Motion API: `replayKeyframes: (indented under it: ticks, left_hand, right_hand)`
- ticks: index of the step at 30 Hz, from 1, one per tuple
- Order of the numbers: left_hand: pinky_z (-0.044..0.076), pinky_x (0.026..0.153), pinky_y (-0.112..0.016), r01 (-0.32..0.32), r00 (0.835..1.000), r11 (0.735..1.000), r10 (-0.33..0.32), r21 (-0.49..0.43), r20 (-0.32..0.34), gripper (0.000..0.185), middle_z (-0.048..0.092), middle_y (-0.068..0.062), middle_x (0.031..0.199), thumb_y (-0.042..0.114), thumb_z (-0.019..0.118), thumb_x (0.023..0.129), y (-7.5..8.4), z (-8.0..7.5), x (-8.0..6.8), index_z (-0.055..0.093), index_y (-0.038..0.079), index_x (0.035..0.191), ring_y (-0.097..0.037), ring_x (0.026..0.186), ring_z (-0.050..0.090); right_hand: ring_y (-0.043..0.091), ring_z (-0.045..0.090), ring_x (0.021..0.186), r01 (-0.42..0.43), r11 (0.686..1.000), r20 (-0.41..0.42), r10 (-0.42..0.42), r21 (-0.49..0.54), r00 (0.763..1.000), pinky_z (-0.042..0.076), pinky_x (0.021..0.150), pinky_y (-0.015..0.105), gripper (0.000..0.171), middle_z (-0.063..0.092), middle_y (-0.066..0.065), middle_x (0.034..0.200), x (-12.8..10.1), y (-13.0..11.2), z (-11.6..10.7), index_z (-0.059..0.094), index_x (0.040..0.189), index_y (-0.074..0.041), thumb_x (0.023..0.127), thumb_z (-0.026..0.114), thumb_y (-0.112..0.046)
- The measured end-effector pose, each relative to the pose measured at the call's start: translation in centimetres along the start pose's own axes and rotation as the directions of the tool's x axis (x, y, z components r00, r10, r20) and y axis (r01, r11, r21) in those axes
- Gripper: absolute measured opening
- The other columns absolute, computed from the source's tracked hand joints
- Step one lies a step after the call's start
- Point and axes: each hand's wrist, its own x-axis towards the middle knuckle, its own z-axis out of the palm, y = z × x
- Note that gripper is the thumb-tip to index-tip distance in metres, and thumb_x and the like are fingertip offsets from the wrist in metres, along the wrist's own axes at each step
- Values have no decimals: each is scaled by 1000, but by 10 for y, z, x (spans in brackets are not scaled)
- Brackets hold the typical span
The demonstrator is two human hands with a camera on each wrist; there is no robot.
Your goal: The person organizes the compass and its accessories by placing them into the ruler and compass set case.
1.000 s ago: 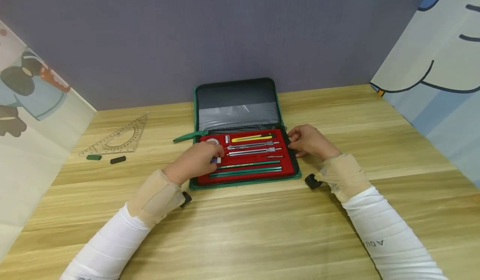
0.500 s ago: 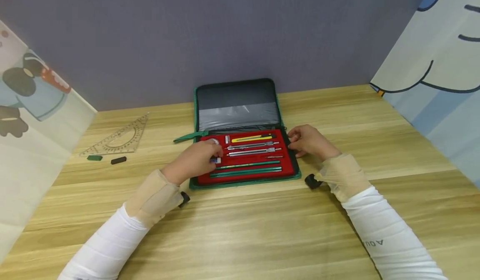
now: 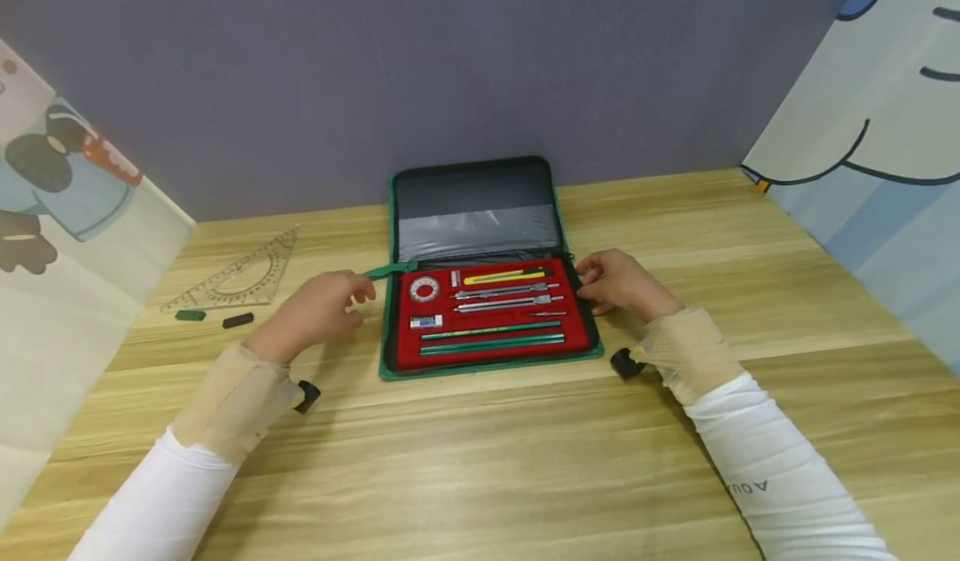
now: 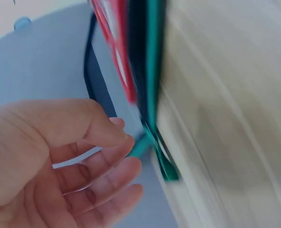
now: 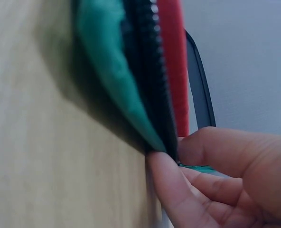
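Geometry case (image 3: 480,211) lay open in the middle of the wooden worktop (image 3: 480,461), its dark lid propped toward the grey back wall and its red tray facing me. My right hand (image 3: 617,283) sat at the tray's right edge, fingers curled and pinching the green zippered rim, as the right wrist view showed. My left hand (image 3: 318,307) hovered over the worktop just left of the case, fingers loosely bent and holding nothing, close to the green strap (image 3: 382,272) that stuck out from the case's left side. Inside the tray lay a round red protractor (image 3: 423,288), a small white eraser (image 3: 426,322), a yellow cutter (image 3: 501,277), metal compasses (image 3: 506,298) and two green pencils (image 3: 491,338). Farther left on the worktop rested a clear set square (image 3: 240,277), with a green block (image 3: 190,315) and a black block (image 3: 237,321) just in front of it.
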Motion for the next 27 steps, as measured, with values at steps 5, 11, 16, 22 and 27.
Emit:
replayKeyframes:
  ticks: [5,11,16,22,27]
  left_hand:
    - [50,73,-46,45,999,999,-45,-14,2,24,65,-17,97,-2,63,81,-33,-11,-20,63,-3,105,-31,88,60]
    - [49,73,-48,140,990,990,-140,1,25,25,64,-19,97,0,65,80,-76,-20,-41,62,-5,105,-34,89,59]
    - [49,71,-49,196,980,981,-195,-7,50,28,62,-24,99,-1,64,77,-102,-19,-51,61,-8,104,-40,90,59]
    - [48,73,-51,219,975,976,-218,-21,32,28,63,-24,94,-2,63,71,-117,-15,-55,61,-8,99,-40,88,59]
    - [47,76,-54,228,973,973,-227,-21,27,26,63,-25,92,-2,64,73,-124,-13,-59,61,-10,98,-44,89,58]
  right_hand:
    - [14,58,63,12,1000,-8,-12,-2,1000,57,60,31,42,51,17,96,0,0,0,46,124,14,85,59,5]
    - [14,58,64,10,1000,-10,-10,5,1000,57,60,30,41,51,17,97,-1,1,1,47,123,13,85,59,5]
    - [14,58,66,17,1000,-13,-17,6,1000,57,59,30,40,51,17,95,-1,2,1,47,122,13,85,59,4]
    - [14,58,66,15,1000,-9,-15,4,1000,57,60,30,40,51,17,96,-1,2,2,47,123,13,86,59,4]
    - [14,58,65,15,1000,-17,-15,14,1000,57,59,30,40,51,16,95,-1,2,2,47,123,13,85,60,5]
